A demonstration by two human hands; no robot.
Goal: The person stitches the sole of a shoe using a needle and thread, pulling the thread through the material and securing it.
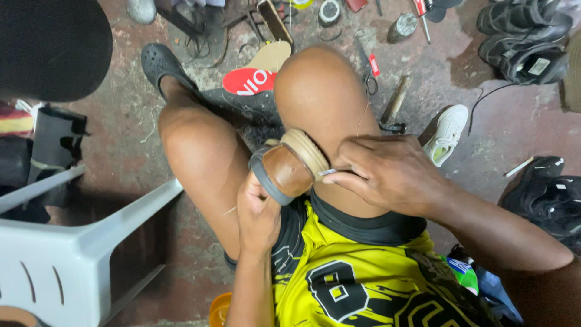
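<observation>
a white plastic chair (54, 248) fills the lower left, cut off by the left and bottom edges. a black round shape (51, 45) sits top left, too cropped to make out. the floor (502, 130) is stained concrete.

the person sits with both knees up; yellow and black shorts (345, 284) run off the bottom edge. black shoes (523, 39) are piled top right and another dark pair (548, 197) lies at the right edge, both partly out of frame. a black clog (158, 63) is on the left foot. a red and tan insole (257, 72) lies on the floor, its lower part hidden behind the right knee. a white sneaker (446, 132) lies just right of that knee, half hidden by the right hand.

a brown shoe (289, 168) is wedged between the knees, its tan ribbed sole (307, 151) against the right thigh; its far end is hidden by the hands and legs. the left hand (257, 212) is closed around the shoe from below. the right hand (387, 172) has its fingers pinched together on a thin metal needle (327, 172) whose tip touches the sole edge; most of the needle is hidden in the fingers.

a hammer (393, 109) lies beyond the knee, its head in shadow. scissors (368, 66) lie beside it. the tools along the top edge are too small and cropped to tell apart.
</observation>
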